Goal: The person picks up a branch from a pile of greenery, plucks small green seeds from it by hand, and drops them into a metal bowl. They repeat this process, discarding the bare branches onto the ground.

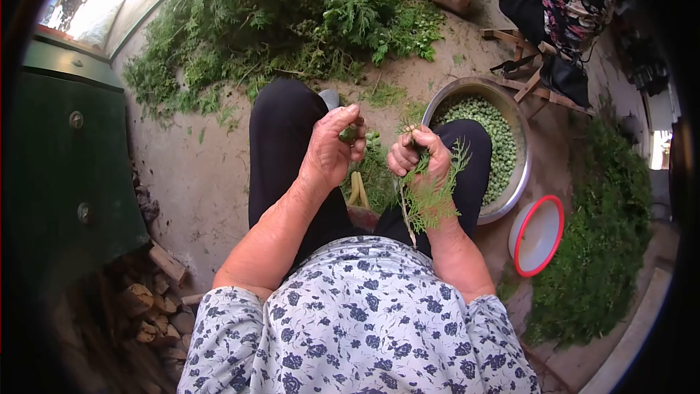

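Note:
My left hand (pixel 335 144) is curled above my lap, with dark green seed cones (pixel 348 133) showing between its thumb and fingers; how many is hidden. Beside it, my right hand (pixel 424 155) is closed round a conifer sprig (pixel 430 197), whose feathery leaves and thin brown stem hang below the fist. The two hands are a short way apart. Just past my right knee, a metal basin (pixel 526 164) holds many pale green cones (pixel 477 120). Loose green bits lie on the floor between my legs.
A large heap of cut conifer branches (pixel 270 22) lies ahead; another pile (pixel 598 241) is at the right. A red-rimmed white bowl (pixel 536 237) leans near the basin. Another person (pixel 554 7) sits at the upper right, near a wooden stool (pixel 536 84). Firewood (pixel 157 314) is stacked at the lower left.

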The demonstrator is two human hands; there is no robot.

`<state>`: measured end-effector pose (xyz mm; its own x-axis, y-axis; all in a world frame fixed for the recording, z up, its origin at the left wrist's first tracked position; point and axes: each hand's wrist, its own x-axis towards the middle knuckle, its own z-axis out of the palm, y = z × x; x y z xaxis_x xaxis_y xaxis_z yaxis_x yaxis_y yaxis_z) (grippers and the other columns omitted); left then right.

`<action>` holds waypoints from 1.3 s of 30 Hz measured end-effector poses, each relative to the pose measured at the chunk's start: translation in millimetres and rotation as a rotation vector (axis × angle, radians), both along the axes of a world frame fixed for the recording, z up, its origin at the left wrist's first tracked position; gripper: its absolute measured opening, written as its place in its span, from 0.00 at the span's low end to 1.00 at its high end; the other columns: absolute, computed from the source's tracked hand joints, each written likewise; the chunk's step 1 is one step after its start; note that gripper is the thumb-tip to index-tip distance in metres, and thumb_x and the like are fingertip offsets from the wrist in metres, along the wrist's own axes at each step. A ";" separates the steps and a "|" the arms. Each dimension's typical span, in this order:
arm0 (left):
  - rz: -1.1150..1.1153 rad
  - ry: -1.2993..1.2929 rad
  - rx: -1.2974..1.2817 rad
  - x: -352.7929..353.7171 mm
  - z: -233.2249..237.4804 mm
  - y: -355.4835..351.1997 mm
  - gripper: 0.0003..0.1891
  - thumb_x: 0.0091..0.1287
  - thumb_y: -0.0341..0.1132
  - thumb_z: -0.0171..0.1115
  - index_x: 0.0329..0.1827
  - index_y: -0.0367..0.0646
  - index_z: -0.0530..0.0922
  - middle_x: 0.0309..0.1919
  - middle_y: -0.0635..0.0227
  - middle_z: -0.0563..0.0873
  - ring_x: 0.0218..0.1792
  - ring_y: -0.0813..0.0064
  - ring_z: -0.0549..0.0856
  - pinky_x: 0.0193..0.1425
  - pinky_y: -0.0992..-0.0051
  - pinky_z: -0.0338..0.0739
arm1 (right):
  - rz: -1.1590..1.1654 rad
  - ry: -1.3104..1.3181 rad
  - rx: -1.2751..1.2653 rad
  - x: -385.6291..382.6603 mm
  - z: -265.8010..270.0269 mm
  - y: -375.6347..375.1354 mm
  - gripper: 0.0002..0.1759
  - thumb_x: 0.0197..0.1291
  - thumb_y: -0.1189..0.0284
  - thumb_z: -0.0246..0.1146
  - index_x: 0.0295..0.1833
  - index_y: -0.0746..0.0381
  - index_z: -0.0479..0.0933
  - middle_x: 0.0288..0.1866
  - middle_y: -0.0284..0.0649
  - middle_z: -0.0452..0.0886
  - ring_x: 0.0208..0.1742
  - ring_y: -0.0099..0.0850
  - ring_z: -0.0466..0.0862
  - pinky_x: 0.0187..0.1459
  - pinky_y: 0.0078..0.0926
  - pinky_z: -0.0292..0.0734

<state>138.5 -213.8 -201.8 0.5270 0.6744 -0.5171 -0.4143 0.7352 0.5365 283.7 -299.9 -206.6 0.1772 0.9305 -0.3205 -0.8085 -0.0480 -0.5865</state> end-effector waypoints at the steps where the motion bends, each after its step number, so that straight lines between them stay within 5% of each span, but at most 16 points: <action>1: -0.050 0.119 0.058 -1.1 -4.7 -0.3 0.11 0.64 0.41 0.60 0.32 0.44 0.72 0.23 0.71 0.75 0.18 0.81 0.72 0.19 0.80 0.65 | -0.018 0.051 0.040 2.7 0.1 0.8 0.11 0.53 0.69 0.53 0.26 0.66 0.70 0.13 0.31 0.56 0.13 0.22 0.57 0.18 0.22 0.58; 6: -0.359 0.492 0.188 3.1 -16.5 -14.0 0.20 0.63 0.49 0.62 0.23 0.43 0.75 0.13 0.77 0.69 0.09 0.88 0.61 0.10 0.83 0.51 | -0.041 0.096 0.095 11.0 18.1 3.5 0.10 0.53 0.69 0.54 0.26 0.65 0.71 0.13 0.30 0.57 0.13 0.23 0.57 0.19 0.23 0.59; 9: -0.544 0.409 0.128 3.3 -14.2 -23.0 0.23 0.63 0.54 0.60 0.22 0.43 0.74 0.13 0.77 0.68 0.10 0.88 0.61 0.10 0.84 0.50 | -0.034 0.097 0.146 10.2 23.8 5.6 0.10 0.53 0.69 0.53 0.26 0.65 0.72 0.13 0.30 0.57 0.13 0.23 0.57 0.20 0.23 0.59; 13: -0.463 0.258 -0.125 14.8 -22.3 -22.8 0.20 0.64 0.51 0.60 0.25 0.44 0.72 0.16 0.76 0.70 0.13 0.87 0.63 0.13 0.84 0.51 | 0.014 0.164 0.262 6.9 25.8 9.4 0.10 0.54 0.69 0.53 0.27 0.63 0.72 0.13 0.30 0.57 0.14 0.23 0.57 0.20 0.24 0.59; 19: -0.183 0.238 0.091 7.5 -11.1 -10.9 0.15 0.62 0.43 0.64 0.25 0.44 0.73 0.16 0.74 0.72 0.13 0.85 0.65 0.14 0.82 0.55 | 0.018 0.105 0.365 10.9 27.3 12.8 0.11 0.58 0.68 0.53 0.36 0.65 0.75 0.20 0.34 0.66 0.21 0.26 0.67 0.30 0.25 0.67; 22: -0.099 0.294 0.228 2.1 -8.5 -6.6 0.15 0.62 0.42 0.64 0.23 0.44 0.71 0.16 0.74 0.73 0.13 0.85 0.66 0.14 0.83 0.57 | -0.189 -0.214 0.098 19.1 32.6 9.2 0.21 0.59 0.73 0.53 0.58 0.67 0.68 0.37 0.40 0.75 0.39 0.30 0.78 0.47 0.28 0.73; 23: -0.055 0.319 0.298 1.6 -6.2 -6.0 0.16 0.63 0.42 0.64 0.22 0.46 0.71 0.17 0.73 0.74 0.13 0.84 0.66 0.14 0.84 0.56 | -0.188 -0.215 0.101 27.5 26.5 9.6 0.21 0.59 0.73 0.53 0.58 0.67 0.68 0.37 0.40 0.75 0.39 0.30 0.78 0.47 0.28 0.73; 25: -0.050 0.374 0.310 0.3 -2.2 -5.6 0.15 0.63 0.40 0.63 0.21 0.45 0.70 0.16 0.73 0.73 0.12 0.85 0.66 0.13 0.83 0.55 | -0.333 -0.755 -0.030 39.8 17.5 13.7 0.24 0.58 0.78 0.54 0.61 0.69 0.66 0.45 0.39 0.74 0.44 0.28 0.77 0.49 0.25 0.73; 26: -0.052 0.403 0.358 -0.4 -5.3 -5.0 0.15 0.63 0.39 0.63 0.21 0.43 0.71 0.15 0.74 0.73 0.14 0.85 0.68 0.15 0.83 0.57 | -0.333 -0.756 0.005 44.7 24.6 11.8 0.25 0.57 0.82 0.54 0.62 0.69 0.65 0.48 0.37 0.73 0.47 0.25 0.76 0.49 0.23 0.73; 32: -0.101 0.463 0.490 7.1 -1.5 -9.5 0.12 0.64 0.37 0.62 0.24 0.41 0.74 0.14 0.77 0.72 0.13 0.88 0.66 0.14 0.83 0.55 | -0.230 -1.336 0.119 -1.0 61.0 12.1 0.11 0.56 0.79 0.61 0.46 0.66 0.76 0.41 0.39 0.77 0.42 0.28 0.80 0.46 0.23 0.74; 36: -0.146 0.520 0.699 4.8 -10.9 -13.9 0.10 0.64 0.36 0.60 0.30 0.38 0.78 0.16 0.77 0.73 0.16 0.89 0.69 0.18 0.84 0.61 | -0.142 -1.196 -0.045 -25.5 10.2 21.3 0.15 0.55 0.73 0.64 0.47 0.68 0.74 0.39 0.40 0.77 0.41 0.27 0.79 0.44 0.24 0.75; 38: -0.165 0.538 0.708 3.8 -13.6 -13.5 0.11 0.64 0.36 0.60 0.31 0.37 0.78 0.17 0.77 0.74 0.18 0.89 0.69 0.19 0.84 0.62 | 0.039 -0.707 -0.175 -26.1 -4.8 21.7 0.18 0.57 0.70 0.65 0.49 0.69 0.73 0.40 0.39 0.78 0.40 0.23 0.77 0.43 0.22 0.74; 39: -0.183 0.549 0.720 4.8 -14.6 -12.7 0.11 0.64 0.36 0.60 0.32 0.35 0.78 0.17 0.77 0.74 0.19 0.89 0.70 0.20 0.83 0.64 | 0.039 -0.706 -0.176 -22.5 -9.2 20.3 0.18 0.57 0.70 0.65 0.49 0.69 0.73 0.40 0.39 0.78 0.40 0.23 0.77 0.43 0.22 0.74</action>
